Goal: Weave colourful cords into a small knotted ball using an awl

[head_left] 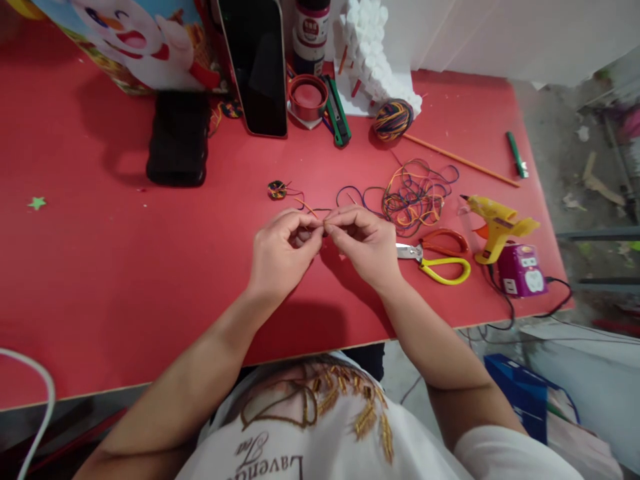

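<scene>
My left hand [286, 248] and my right hand [364, 245] meet fingertip to fingertip above the red table, both pinched on a thin multicoloured yarn strand. An orange length of the yarn [306, 207] sticks up behind the left fingers. Just beyond lies a small round coil of dark multicoloured yarn [277, 190], its loose end trailing toward my hands. To the right of my right hand spreads a loose tangle of yarn [413, 197]. The exact spot between the fingertips is too small to make out.
Scissors [443, 259] with red and yellow handles lie right of my right hand. Beyond them are a yellow glue gun [500, 223] and a purple power block [523, 270]. A yarn ball [393, 120], orange stick [463, 160], green cutter [337, 113] and phone [256, 67] sit farther back.
</scene>
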The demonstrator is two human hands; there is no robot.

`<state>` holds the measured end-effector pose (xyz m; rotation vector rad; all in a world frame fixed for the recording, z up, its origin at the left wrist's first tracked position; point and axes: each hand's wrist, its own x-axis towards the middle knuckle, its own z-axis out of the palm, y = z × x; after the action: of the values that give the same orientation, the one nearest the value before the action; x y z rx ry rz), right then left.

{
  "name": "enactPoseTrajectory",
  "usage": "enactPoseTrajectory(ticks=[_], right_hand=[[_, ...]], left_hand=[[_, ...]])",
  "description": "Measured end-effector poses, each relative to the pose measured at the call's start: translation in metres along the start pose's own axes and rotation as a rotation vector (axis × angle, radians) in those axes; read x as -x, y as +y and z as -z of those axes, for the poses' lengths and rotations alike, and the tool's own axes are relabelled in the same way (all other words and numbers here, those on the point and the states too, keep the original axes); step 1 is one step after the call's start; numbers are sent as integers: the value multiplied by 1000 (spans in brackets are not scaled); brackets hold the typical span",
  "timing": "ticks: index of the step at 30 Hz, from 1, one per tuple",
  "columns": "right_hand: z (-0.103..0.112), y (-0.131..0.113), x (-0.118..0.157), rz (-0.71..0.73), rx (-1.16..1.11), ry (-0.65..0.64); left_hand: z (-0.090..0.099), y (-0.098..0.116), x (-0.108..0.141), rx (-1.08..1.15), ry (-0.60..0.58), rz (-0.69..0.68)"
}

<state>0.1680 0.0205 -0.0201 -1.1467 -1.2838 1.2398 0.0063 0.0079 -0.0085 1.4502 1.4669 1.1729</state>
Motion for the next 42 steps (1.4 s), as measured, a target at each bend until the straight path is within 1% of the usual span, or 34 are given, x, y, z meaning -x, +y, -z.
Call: enactPoseTrajectory(ticks=[3,5,6,10,13,15,17,23,26,28,32,37,39,42], right_hand=[[0,-1,-1,-15,-7,-14],[1,-2,-1,-31,-6,-22],[1,-3,-1,-43,-6,-23],[2,-6,-1,-97,-32,-26],[3,-6,-1,-104,-55,-49],[2,-4,-1,-106,-47,-64],[0,-2,0,-105,-20,-65],[-3,-1,3,-7,58,-25],[-4,-1,4,43,88,-7],[-4,-1,3,40,84,-4],[-2,0,1,-38,34,-28],[-1,-2,-1,-92,-49,-66],[-1,-3,-1,-85,-74,-62],[-2,-2,1,-34,-70,-56]], left_hand=[[0,0,-2,-59,2,-42],[1,1,-3,-30,-8,-15],[1,1,-4,17,-16,27],[1,2,-7,292,-49,276],[1,3,-9,411,-48,362],[1,3,-9,438,-49,379],[0,2,-9,434,-52,366],[0,0,-7,283,-66,212],[-1,-2,-7,295,-64,198],[-3,-3,-8,353,-65,220],[-4,-6,-10,501,-75,326],[-1,-12,-12,651,-122,430],[0,-13,-12,693,-148,476],[1,-14,-13,737,-175,528]])
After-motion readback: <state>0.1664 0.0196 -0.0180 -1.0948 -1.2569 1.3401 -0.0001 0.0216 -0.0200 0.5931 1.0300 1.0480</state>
